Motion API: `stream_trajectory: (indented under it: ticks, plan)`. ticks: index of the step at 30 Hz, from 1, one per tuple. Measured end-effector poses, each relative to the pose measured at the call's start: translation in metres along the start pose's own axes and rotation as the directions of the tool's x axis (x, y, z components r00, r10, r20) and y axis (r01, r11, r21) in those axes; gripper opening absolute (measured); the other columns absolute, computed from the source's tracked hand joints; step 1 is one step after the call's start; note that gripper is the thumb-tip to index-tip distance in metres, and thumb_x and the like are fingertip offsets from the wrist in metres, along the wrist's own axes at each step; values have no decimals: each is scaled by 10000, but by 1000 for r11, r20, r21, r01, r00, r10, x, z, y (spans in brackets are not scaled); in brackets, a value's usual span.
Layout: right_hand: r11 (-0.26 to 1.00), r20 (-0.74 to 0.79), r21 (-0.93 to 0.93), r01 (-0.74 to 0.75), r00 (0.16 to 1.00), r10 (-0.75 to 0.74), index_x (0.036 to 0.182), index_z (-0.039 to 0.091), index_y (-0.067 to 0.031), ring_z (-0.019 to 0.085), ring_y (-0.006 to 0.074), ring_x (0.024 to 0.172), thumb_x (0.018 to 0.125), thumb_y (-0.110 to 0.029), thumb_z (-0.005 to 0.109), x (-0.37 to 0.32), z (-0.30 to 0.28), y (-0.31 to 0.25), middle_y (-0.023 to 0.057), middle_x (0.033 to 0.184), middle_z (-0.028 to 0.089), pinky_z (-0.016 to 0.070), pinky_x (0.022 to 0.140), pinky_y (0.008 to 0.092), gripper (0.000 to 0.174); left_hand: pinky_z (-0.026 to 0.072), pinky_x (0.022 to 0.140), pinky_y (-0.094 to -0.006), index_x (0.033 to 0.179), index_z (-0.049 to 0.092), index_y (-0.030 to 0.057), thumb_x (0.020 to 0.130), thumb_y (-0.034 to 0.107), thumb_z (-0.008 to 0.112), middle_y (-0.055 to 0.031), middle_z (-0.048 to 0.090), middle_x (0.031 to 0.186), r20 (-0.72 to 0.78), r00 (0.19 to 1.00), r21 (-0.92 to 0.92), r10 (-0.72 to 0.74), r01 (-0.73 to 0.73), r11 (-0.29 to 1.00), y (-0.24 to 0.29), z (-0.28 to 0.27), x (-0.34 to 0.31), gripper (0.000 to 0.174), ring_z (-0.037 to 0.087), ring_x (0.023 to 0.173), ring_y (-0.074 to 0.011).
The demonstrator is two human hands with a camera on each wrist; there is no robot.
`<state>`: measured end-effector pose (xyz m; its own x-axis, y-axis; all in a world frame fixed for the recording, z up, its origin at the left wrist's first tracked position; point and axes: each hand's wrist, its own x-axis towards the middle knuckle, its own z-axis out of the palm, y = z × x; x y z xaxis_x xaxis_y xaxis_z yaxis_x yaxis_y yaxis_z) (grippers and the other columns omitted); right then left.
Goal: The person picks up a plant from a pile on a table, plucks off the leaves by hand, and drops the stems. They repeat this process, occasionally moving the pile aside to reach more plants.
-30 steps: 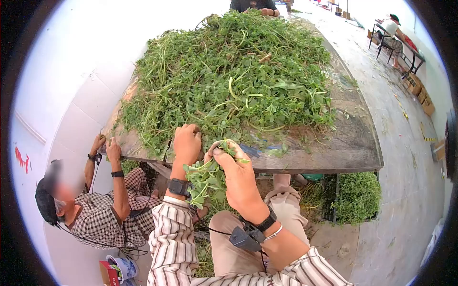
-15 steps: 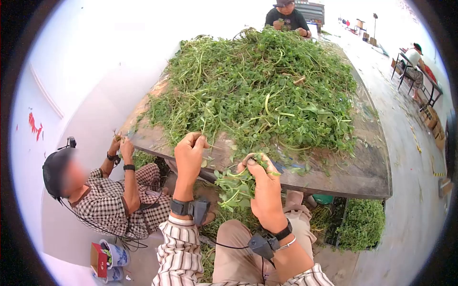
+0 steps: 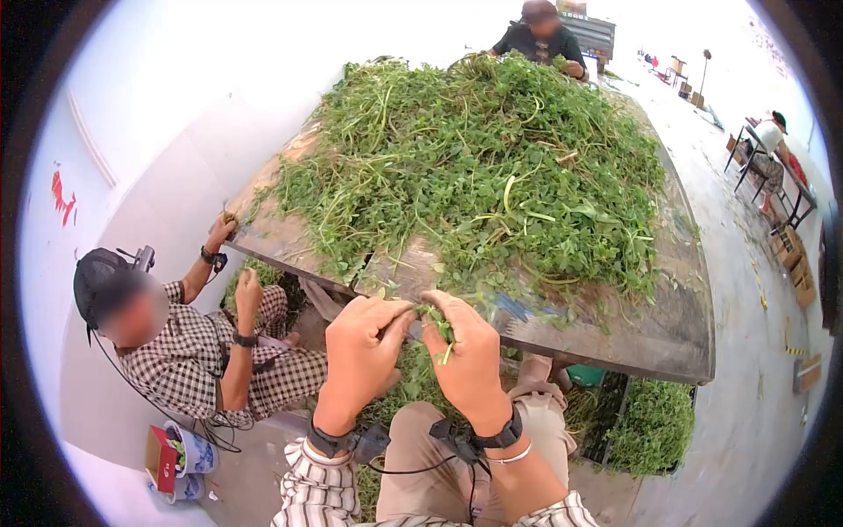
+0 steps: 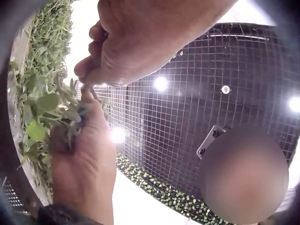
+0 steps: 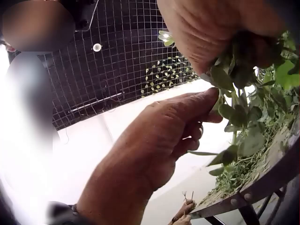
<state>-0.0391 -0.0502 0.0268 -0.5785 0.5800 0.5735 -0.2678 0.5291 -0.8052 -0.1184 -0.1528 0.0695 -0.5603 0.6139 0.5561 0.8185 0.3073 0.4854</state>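
Just before the table's front edge, my two hands meet. The right hand (image 3: 465, 356) grips a small bunch of leafy green stems (image 3: 443, 332), its fingers curled round them; leaves stick out beside its thumb in the left wrist view. My left hand (image 3: 364, 351) touches the same bunch, thumb and forefinger pinching at a stem. In the right wrist view the left hand (image 5: 154, 140) pinches by the leaves (image 5: 234, 117), its other fingers curled. A large heap of greens (image 3: 492, 167) covers much of the wooden table (image 3: 615, 338) beyond.
At the left sits a person in a checked shirt (image 3: 180, 351), one hand at the table edge. Another person (image 3: 540, 39) is behind the heap. A crate of greens (image 3: 650, 426) stands below the table at right; buckets (image 3: 195, 452) stand on the floor at lower left.
My left hand has come away from the heap's edge and moved right and down to meet my right hand. The bunch stays in the right hand. The seated neighbour's hands have moved apart.
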Motion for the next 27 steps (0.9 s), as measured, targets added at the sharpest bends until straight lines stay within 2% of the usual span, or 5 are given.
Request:
stream_trajectory:
  ticks: [8, 14, 19, 23, 27]
  plan:
    - [989, 86, -143, 41, 996, -29, 990, 580, -10, 582, 366, 821, 707, 1, 623, -1, 1, -3, 181, 918, 597, 481, 705, 373, 286, 445, 590, -316, 830, 642, 6, 746, 35, 644, -113, 615, 727, 5, 1000, 39, 19, -19, 999, 0, -5, -14, 89, 567, 641, -247]
    - [986, 83, 78, -148, 987, 141, 949, 565, -2, 598, 285, 762, 785, -45, 599, 0, 6, -4, 145, 830, 594, 465, 662, 320, 174, 444, 579, -333, 798, 637, 27, 763, 56, 637, -110, 604, 712, -46, 998, 6, -45, 45, 999, 0, -7, -26, 45, 565, 642, -264]
    - [472, 27, 784, -404, 782, 623, 917, 597, -47, 488, 55, 728, 874, -116, 570, 16, -22, -9, -31, 793, 551, 415, 660, 231, 86, 413, 539, -252, 828, 616, -24, 813, 12, 575, -68, 578, 670, -59, 948, -120, -314, 305, 945, -38, -12, -54, 56, 526, 574, -133]
    - [487, 102, 745, -456, 799, 593, 918, 604, -44, 502, 58, 771, 870, -130, 582, 13, -29, -11, -38, 810, 558, 418, 698, 222, 101, 447, 663, -294, 1044, 608, 5, 796, 22, 579, -100, 616, 849, 54, 977, 73, -205, 201, 977, -53, -9, -56, 250, 557, 732, -203]
    - [795, -84, 474, -379, 879, 469, 931, 611, -52, 521, 64, 803, 883, -161, 582, 10, -22, -8, -23, 856, 573, 439, 705, 225, 122, 444, 789, -342, 1105, 581, 24, 802, 53, 568, -149, 594, 1010, 64, 990, -5, -122, 123, 992, -58, 7, -30, 304, 552, 898, -291]
